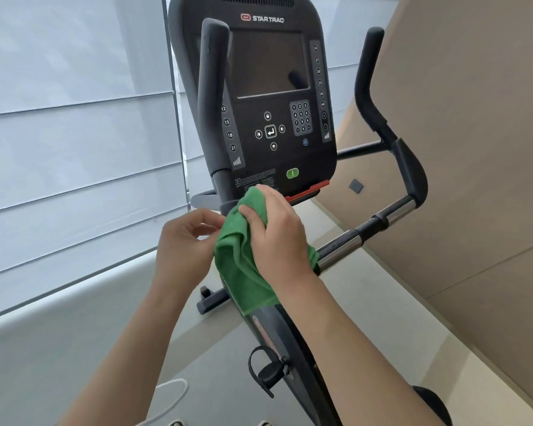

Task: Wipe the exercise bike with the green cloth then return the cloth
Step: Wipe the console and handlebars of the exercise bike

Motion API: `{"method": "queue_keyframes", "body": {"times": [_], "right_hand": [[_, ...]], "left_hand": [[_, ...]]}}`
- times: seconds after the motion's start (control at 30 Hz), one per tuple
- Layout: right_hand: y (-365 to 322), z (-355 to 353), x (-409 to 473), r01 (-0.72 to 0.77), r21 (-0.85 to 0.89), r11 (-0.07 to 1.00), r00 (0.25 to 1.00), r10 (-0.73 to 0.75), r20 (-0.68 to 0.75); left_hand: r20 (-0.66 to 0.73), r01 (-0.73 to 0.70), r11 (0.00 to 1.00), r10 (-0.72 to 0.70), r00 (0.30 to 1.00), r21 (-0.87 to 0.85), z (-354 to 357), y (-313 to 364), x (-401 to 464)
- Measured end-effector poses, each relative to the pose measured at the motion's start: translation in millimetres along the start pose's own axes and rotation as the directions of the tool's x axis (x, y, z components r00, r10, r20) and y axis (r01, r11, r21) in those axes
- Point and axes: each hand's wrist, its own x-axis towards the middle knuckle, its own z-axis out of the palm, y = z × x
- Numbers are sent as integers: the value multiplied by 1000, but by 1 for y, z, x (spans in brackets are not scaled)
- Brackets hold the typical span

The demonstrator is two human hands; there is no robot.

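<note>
Right hand (pixel 277 238) has its grip clamped on the green cloth (pixel 243 272), bunched in the fingers just below the console (pixel 268 96) of the exercise bike (pixel 293 348), at the junction where the handlebar (pixel 379 222) meets the centre post. Cloth tail hangs down over the upper frame, loose edge free. Left hand (pixel 185 244) sits just beside the cloth, fingers curled, thumb and forefinger close together near the cloth's left edge; can't tell if it's actually pinching fabric or just about to. Looks like mid-regrip or refolding, wiping not finished: console face, upright grips and chrome bar sections all still to cover, judging by cloth position. Risks from here: the green start button (pixel 292 173) and keypad (pixel 301 118) sit just above the cloth, so a wipe pass with pressure could trigger inputs. Red safety clip (pixel 308 192) at the console's bottom edge is near the right knuckles; a loose cloth edge could snag it and pull it off. The hanging tail could drop toward the pedal (pixel 268 372) and its strap if the bunch loosens. A one-handed bunched hold gives poor contact area, likely streaks on the dark screen. Return spot for the cloth is not in view.
</note>
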Motion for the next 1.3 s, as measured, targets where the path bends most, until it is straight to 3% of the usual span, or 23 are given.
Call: {"method": "queue_keyframes", "body": {"times": [0.1, 0.3, 0.43, 0.6, 0.83, 1.03, 1.3], "right_hand": [[2, -4, -4, 51, 23, 998, 999, -51, 5], [29, -27, -67, 165, -100, 981, 986, -166, 5], [46, -43, -105, 211, -139, 968, 976, -200, 87], [51, -74, -101, 183, -56, 982, 968, -169, 187], [14, -62, -34, 283, -14, 959, 958, -283, -39], [10, -11, -26, 170, -121, 978, 980, -155, 123], [48, -37, -90, 188, -10, 982, 981, -187, 50]], "left_hand": [[-1, 32, 999, -32, 999, -35, -1, 4, -2], [39, -22, 998, 20, 999, 65, -4, 12, -13], [71, -57, 992, 49, 996, 114, -2, 13, -19], [56, -44, 988, 36, 998, 146, 6, 7, -23], [40, -33, 991, 28, 999, 131, 7, 6, -24], [-12, -40, 981, 43, 999, 189, 7, 6, -22], [4, 5, 982, -6, 1000, 190, 6, 5, -23]]}}
